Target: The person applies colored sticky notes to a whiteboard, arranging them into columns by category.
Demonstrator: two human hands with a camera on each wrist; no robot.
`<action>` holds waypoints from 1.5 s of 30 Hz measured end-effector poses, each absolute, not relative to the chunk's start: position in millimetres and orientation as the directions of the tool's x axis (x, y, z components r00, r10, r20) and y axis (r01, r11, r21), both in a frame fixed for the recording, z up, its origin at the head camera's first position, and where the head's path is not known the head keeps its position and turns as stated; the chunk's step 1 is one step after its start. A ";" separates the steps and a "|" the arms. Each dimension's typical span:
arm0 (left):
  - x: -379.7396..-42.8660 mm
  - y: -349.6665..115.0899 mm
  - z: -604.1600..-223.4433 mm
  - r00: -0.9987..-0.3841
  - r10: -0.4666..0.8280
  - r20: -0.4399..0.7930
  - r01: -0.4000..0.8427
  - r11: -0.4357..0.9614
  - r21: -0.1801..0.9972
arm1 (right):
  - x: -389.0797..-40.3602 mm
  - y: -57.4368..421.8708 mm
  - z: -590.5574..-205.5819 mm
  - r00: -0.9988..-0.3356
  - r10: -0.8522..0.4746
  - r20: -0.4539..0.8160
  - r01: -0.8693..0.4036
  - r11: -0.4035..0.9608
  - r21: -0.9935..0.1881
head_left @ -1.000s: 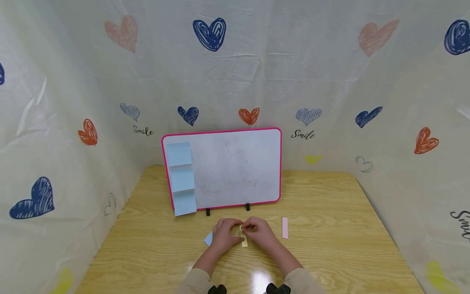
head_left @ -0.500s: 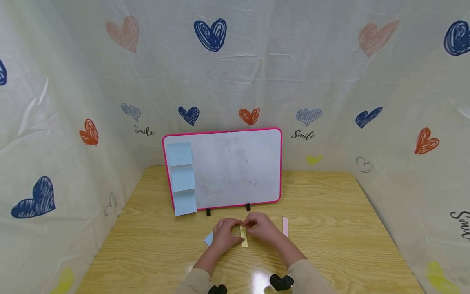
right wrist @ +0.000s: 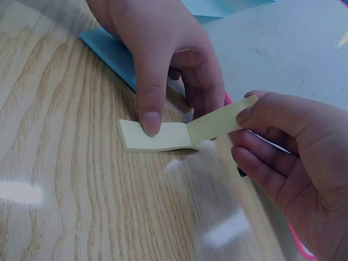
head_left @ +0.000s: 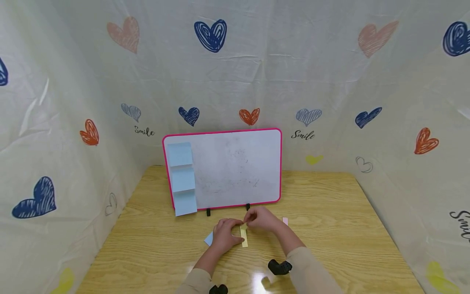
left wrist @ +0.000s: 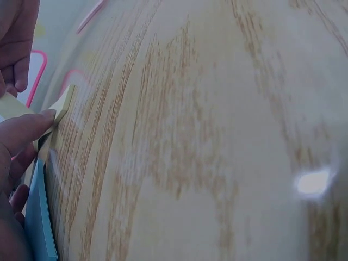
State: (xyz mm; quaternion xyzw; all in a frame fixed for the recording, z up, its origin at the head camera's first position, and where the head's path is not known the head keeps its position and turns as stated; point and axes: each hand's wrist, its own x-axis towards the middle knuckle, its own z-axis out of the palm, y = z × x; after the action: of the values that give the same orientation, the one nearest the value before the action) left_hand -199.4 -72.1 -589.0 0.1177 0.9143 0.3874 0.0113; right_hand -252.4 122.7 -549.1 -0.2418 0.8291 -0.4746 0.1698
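Note:
A narrow yellow sticky note pad [right wrist: 163, 142] lies near the middle of the table, in front of the whiteboard. My left hand [head_left: 223, 235] grips it, the thumb pressing on its top face. My right hand [head_left: 261, 219] pinches the free end of the top yellow sheet [right wrist: 217, 119], which is lifted and bent up while its other end still joins the pad. Partly behind the left hand sits a blue sticky note pad [head_left: 209, 239]. A pink strip pad [head_left: 285, 221] lies to the right, mostly covered by the right forearm in the head view.
A pink-framed whiteboard [head_left: 235, 167] stands upright on black feet [head_left: 208, 212] at the back of the table. Down its left side hang light blue notes [head_left: 180, 154] in a column, the lowest reaching past the frame. A heart-printed curtain [head_left: 260, 61] surrounds the wooden table [head_left: 330, 228].
My right hand has moved away from me towards the whiteboard, drawing the yellow sheet up from the pad. Its forearm now covers much of the pink strip pad. My left hand stays put.

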 end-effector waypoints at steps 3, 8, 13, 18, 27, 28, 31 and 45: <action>-199.6 -72.1 -588.9 -0.972 0.226 0.069 0.207 0.674 0.709 | -255.4 124.7 -548.8 -0.827 -0.559 -0.059 -0.220 0.418 -0.881; -199.7 -72.2 -588.7 -0.972 0.228 0.065 0.206 0.678 0.706 | -258.9 126.4 -553.5 -0.843 -0.534 -0.067 -0.153 0.358 -0.921; -199.9 -72.0 -587.3 -0.971 0.229 0.061 0.204 0.675 0.709 | -260.3 126.7 -558.4 -0.865 -0.496 -0.079 -0.090 0.309 -0.947; -201.1 -72.0 -586.4 -0.971 0.232 0.065 0.209 0.676 0.707 | -264.5 128.0 -560.7 -0.883 -0.461 -0.086 -0.054 0.282 -0.958; -201.8 -70.8 -586.1 -0.974 0.222 0.048 0.190 0.681 0.707 | -267.6 128.1 -560.4 -0.904 -0.416 -0.098 -0.023 0.276 -0.961; -201.9 -70.7 -585.9 -0.974 0.222 0.047 0.189 0.682 0.707 | -267.7 128.0 -560.1 -0.906 -0.410 -0.103 -0.014 0.272 -0.962; -201.8 -70.4 -585.8 -0.975 0.220 0.044 0.185 0.678 0.711 | -267.3 127.5 -558.2 -0.910 -0.399 -0.114 0.007 0.261 -0.965; -200.7 -71.4 -589.2 -0.976 0.213 0.036 0.169 0.646 0.744 | -277.2 128.6 -550.3 -0.925 -0.370 -0.086 -0.012 0.256 -0.967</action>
State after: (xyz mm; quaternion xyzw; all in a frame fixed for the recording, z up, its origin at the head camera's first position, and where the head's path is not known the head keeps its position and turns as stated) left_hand -200.7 -71.4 -589.2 0.1052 0.9069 0.4072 0.0272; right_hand -277.2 128.6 -550.3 -0.1227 0.7781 -0.5976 0.1495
